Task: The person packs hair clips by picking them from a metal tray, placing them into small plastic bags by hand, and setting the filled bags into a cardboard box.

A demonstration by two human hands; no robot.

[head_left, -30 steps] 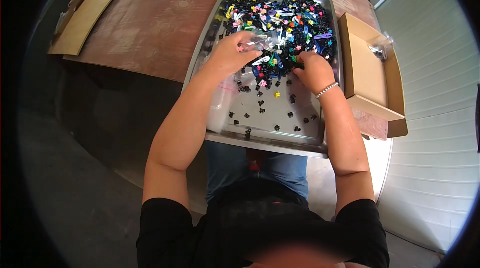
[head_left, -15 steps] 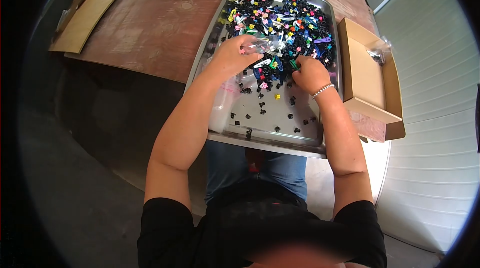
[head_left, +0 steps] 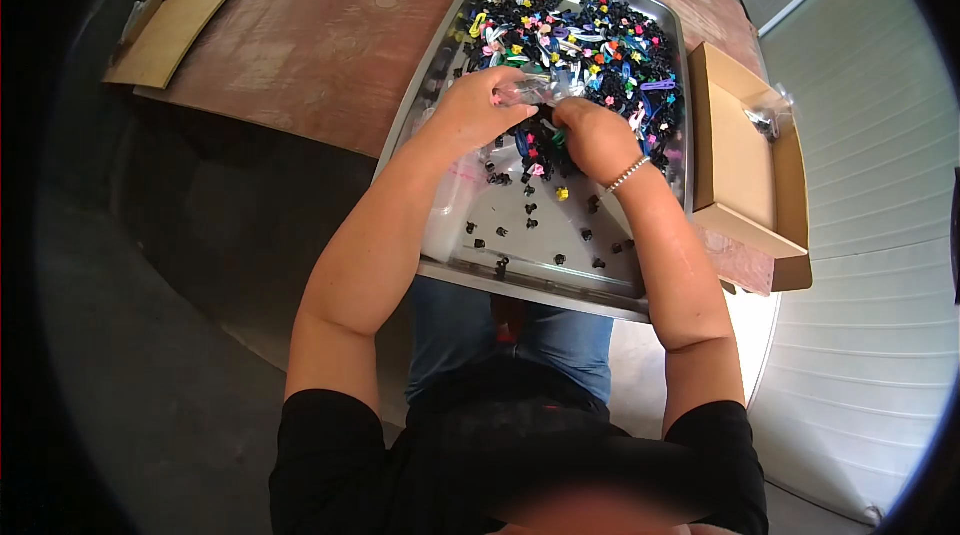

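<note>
The left hand (head_left: 478, 107) has its fingers partly curled, pinching a clear plastic bag (head_left: 528, 91) above the metal tray (head_left: 622, 280) of mixed hair clips (head_left: 612, 47). The right hand (head_left: 597, 139) is at the bag's opening, fingers bent close together; whether they grip a clip, I cannot tell.

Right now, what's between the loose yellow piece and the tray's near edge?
Black pieces lie between the yellow piece and the near edge, in the head view.
</note>
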